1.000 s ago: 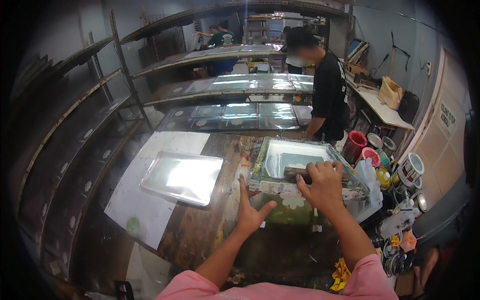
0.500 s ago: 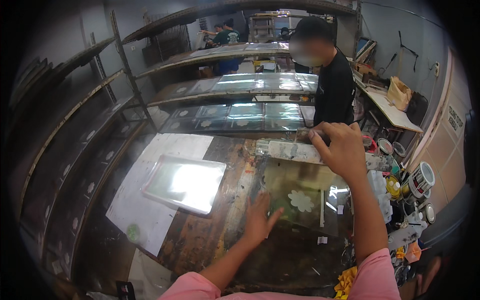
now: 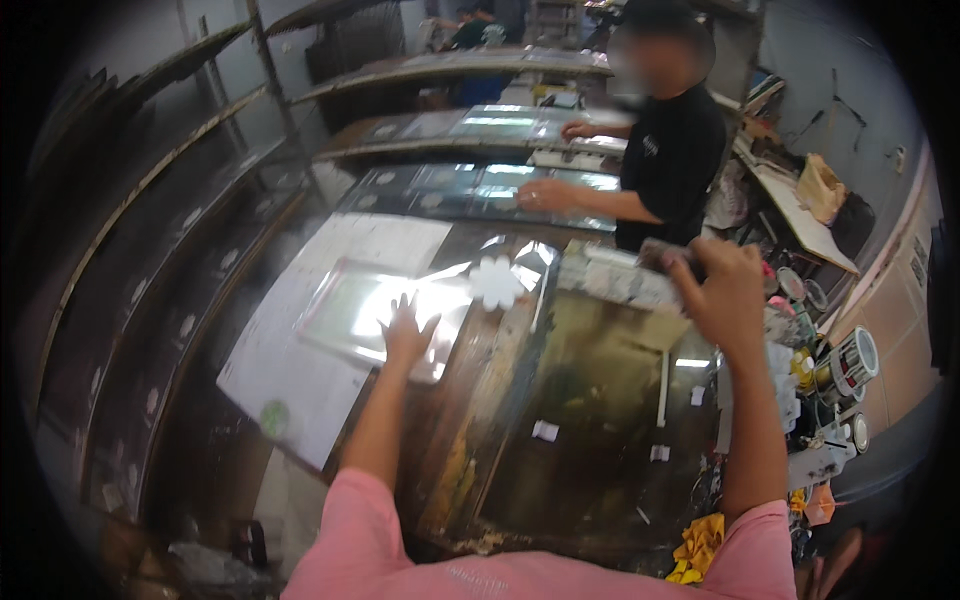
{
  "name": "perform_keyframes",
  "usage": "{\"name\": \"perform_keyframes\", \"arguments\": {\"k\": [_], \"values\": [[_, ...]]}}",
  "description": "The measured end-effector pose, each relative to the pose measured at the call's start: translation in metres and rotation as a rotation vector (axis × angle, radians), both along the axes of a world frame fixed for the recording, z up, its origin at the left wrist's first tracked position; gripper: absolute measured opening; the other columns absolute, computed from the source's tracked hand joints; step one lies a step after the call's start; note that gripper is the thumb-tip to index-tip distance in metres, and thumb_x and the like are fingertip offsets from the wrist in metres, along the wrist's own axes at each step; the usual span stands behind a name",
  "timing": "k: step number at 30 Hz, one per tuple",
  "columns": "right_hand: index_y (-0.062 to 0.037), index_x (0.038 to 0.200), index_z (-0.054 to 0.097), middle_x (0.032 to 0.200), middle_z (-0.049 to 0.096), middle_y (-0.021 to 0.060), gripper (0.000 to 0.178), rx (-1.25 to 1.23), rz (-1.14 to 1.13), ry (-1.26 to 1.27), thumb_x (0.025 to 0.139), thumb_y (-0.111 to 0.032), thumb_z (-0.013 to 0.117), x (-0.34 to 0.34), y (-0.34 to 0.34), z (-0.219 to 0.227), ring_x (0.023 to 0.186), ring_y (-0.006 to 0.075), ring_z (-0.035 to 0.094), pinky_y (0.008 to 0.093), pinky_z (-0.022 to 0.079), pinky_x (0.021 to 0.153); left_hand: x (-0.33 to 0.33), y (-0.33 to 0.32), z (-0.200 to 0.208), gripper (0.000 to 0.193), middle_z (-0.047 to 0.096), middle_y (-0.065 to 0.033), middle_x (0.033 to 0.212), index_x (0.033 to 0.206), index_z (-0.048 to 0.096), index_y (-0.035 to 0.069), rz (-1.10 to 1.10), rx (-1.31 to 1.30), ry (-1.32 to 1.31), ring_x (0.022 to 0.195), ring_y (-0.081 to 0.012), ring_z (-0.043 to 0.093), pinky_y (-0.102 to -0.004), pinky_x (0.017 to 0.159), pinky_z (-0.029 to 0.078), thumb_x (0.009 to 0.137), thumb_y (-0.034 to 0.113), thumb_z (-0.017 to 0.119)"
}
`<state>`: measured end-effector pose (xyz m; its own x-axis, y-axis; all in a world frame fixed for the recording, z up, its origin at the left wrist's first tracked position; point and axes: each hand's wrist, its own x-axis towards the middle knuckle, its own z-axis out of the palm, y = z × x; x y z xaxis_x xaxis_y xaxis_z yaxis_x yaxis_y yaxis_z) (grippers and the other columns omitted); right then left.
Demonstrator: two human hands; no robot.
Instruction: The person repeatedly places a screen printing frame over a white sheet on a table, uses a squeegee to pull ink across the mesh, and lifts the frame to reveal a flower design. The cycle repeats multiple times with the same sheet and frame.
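Note:
My left hand [image 3: 405, 335] lies with fingers spread on a stack of clear plastic sheets [image 3: 345, 312], which rests on white paper. My right hand [image 3: 728, 290] is raised at the far right of the table, its fingers closed round a brown block-like bar [image 3: 662, 254]; its far side is blurred. Below that hand is a dark, shiny work board [image 3: 600, 400] with a pale strip along its right part. A clear sheet bearing a white flower shape [image 3: 496, 283] lies between the stack and a paint-stained whitish bar [image 3: 610, 275] at the board's far edge.
A co-worker in black [image 3: 675, 150] stands across the table, both hands over racks [image 3: 470, 180] of printed sheets. More shelves [image 3: 150, 330] line the left. Paint cans [image 3: 850, 355] and a yellow cloth [image 3: 697, 548] are at the right. White paper [image 3: 270, 335] covers the table's left part.
My left hand has moved from the board's left edge onto the sheet stack. The flower sheet has shifted off the board, far and left. The co-worker's hands have come into view. The view has tilted.

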<state>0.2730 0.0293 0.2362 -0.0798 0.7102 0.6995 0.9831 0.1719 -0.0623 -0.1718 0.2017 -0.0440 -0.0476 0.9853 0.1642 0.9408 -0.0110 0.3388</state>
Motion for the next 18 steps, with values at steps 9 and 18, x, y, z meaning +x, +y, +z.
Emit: {"name": "perform_keyframes", "arguments": {"k": [9,18], "values": [[-0.0002,0.081,0.067,0.080,0.067,0.0173,0.051,-0.015,-0.062,-0.033,0.101,-0.047,0.069,-0.007,0.000,-0.004,0.081,0.0358,0.064,0.0445,0.041,0.083,-0.004,-0.080,-0.032,0.055,0.049,-0.0137,0.163,0.152,0.055,0.008,-0.164,0.112,0.343,0.154,-0.0402,0.041,-0.0769,0.125,0.016,0.112,0.045,0.047],[-0.0015,0.084,0.069,0.082,0.068,0.0164,0.052,0.063,-0.008,-0.017,0.101,-0.050,0.068,-0.004,-0.005,-0.014,0.080,0.0350,0.064,0.0438,0.040,0.082,-0.024,-0.082,-0.002,0.051,0.052,-0.0074,0.165,0.157,0.056,0.013,-0.239,-0.081,0.469,0.155,-0.0332,0.043,-0.0691,0.131,0.012,0.115,0.038,0.041]]}}
